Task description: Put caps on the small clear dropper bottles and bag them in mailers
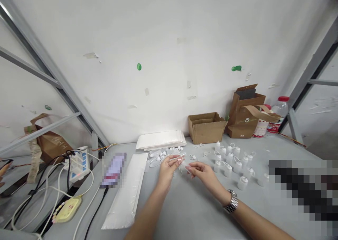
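Observation:
My left hand (168, 167) is closed in a pinch on a thin white cord loop (181, 167) with a small white end. Facing it, my right hand (202, 171), a metal watch on the wrist, pinches a small translucent plastic piece (187, 166); fingers hide much of it, so its exact kind cannot be made out. Several small translucent bottles (242, 183) with white caps and cord loops stand to the right. Just behind my left hand lies a heap of clear plastic pieces with white tips (157, 158).
White flat packets (161, 140) are stacked at the wall, and a long white sheet (126, 194) lies left. Behind stand an open cardboard box (207, 132), a brown paper bag (241, 116) and a red-capped bottle (282, 109). A power strip (79, 166) with tangled cables sits far left.

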Motion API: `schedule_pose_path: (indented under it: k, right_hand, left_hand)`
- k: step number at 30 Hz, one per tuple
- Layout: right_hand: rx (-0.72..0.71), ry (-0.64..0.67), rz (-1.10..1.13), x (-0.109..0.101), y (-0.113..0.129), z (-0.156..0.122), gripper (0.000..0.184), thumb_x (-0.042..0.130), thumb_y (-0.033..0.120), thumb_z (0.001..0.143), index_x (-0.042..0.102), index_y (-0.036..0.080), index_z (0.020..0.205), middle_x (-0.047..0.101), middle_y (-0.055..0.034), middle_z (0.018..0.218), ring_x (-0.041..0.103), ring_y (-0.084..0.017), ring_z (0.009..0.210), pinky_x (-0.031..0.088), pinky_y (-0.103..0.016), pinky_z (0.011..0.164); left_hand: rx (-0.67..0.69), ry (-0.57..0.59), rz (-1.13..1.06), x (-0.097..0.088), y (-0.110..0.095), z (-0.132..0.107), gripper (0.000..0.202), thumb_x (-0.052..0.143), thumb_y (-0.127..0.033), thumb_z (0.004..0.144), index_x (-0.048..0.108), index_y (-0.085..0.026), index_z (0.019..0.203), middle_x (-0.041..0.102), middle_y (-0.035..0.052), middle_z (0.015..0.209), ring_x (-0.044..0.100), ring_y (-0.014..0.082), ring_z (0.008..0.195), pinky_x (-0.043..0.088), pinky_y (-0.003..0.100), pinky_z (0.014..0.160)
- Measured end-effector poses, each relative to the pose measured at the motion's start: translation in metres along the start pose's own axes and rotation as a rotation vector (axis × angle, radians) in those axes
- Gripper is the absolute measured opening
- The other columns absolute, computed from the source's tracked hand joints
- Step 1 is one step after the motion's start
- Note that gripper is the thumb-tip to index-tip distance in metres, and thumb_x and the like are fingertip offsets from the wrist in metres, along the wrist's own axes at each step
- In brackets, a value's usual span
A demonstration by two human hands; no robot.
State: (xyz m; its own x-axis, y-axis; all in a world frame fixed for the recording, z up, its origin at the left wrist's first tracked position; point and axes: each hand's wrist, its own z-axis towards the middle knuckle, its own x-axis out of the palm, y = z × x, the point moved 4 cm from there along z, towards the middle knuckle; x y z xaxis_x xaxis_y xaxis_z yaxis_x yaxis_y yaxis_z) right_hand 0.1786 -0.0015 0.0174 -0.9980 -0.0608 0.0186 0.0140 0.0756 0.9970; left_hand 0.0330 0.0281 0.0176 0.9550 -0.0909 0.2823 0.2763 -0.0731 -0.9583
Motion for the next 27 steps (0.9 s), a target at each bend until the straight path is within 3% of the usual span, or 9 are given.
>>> schedule_pose_path:
  k: [3, 7, 15, 18, 22, 27]
  right_hand:
    - [-0.033, 0.014, -0.046, -0.001, -0.002, 0.001, 0.037, 0.064, 0.053, 0.062, 0.065, 0.017, 0.068, 0.061, -0.0014, 0.063, 0.052, -0.015, 0.057, 0.043, -0.030, 0.061]
    - [-0.087, 0.016, -0.116, -0.001, -0.005, 0.002, 0.037, 0.059, 0.054, 0.068, 0.066, 0.018, 0.072, 0.060, -0.0015, 0.063, 0.051, -0.016, 0.061, 0.042, -0.030, 0.061]
    - [-0.341, -0.174, -0.333, -0.003, 0.005, -0.010, 0.031, 0.056, 0.051, 0.075, 0.064, 0.023, 0.084, 0.058, -0.0056, 0.078, 0.052, -0.021, 0.072, 0.042, -0.034, 0.070]
    - [-0.263, -0.114, -0.257, -0.002, 0.001, -0.007, 0.036, 0.053, 0.055, 0.075, 0.064, 0.021, 0.081, 0.058, -0.0040, 0.071, 0.053, -0.019, 0.066, 0.043, -0.034, 0.068]
    - [0.000, 0.033, 0.028, 0.001, -0.010, 0.002, 0.045, 0.054, 0.062, 0.069, 0.060, 0.018, 0.066, 0.052, 0.0011, 0.050, 0.051, -0.015, 0.051, 0.043, -0.031, 0.059]
    - [0.088, 0.043, 0.201, 0.000, -0.005, 0.000, 0.036, 0.069, 0.051, 0.061, 0.068, 0.017, 0.073, 0.064, -0.0020, 0.068, 0.057, -0.015, 0.063, 0.046, -0.031, 0.069]
  left_hand:
    - [-0.003, 0.000, 0.014, 0.001, 0.001, 0.000, 0.032, 0.074, -0.029, 0.060, 0.061, -0.016, 0.086, 0.072, 0.0108, 0.092, 0.063, 0.0236, 0.095, 0.040, 0.036, 0.089]
    - [0.011, -0.005, -0.019, 0.002, 0.004, -0.001, 0.036, 0.076, -0.028, 0.059, 0.058, -0.016, 0.087, 0.072, 0.0107, 0.091, 0.064, 0.0239, 0.093, 0.042, 0.037, 0.088]
    - [-0.004, -0.044, -0.049, 0.003, 0.005, -0.004, 0.043, 0.075, -0.032, 0.060, 0.052, -0.017, 0.093, 0.073, 0.0098, 0.084, 0.065, 0.0242, 0.090, 0.041, 0.037, 0.089]
    - [-0.004, -0.026, -0.041, 0.004, 0.002, -0.004, 0.047, 0.076, -0.030, 0.060, 0.050, -0.017, 0.097, 0.072, 0.0100, 0.085, 0.065, 0.0241, 0.091, 0.041, 0.037, 0.089]
    - [0.019, -0.017, -0.028, 0.003, 0.001, -0.003, 0.053, 0.076, -0.029, 0.060, 0.047, -0.018, 0.103, 0.073, 0.0088, 0.083, 0.065, 0.0237, 0.092, 0.041, 0.038, 0.089]
    - [0.016, -0.044, -0.021, 0.002, 0.003, -0.001, 0.053, 0.076, -0.030, 0.058, 0.046, -0.019, 0.100, 0.073, 0.0090, 0.083, 0.065, 0.0245, 0.091, 0.040, 0.039, 0.090]
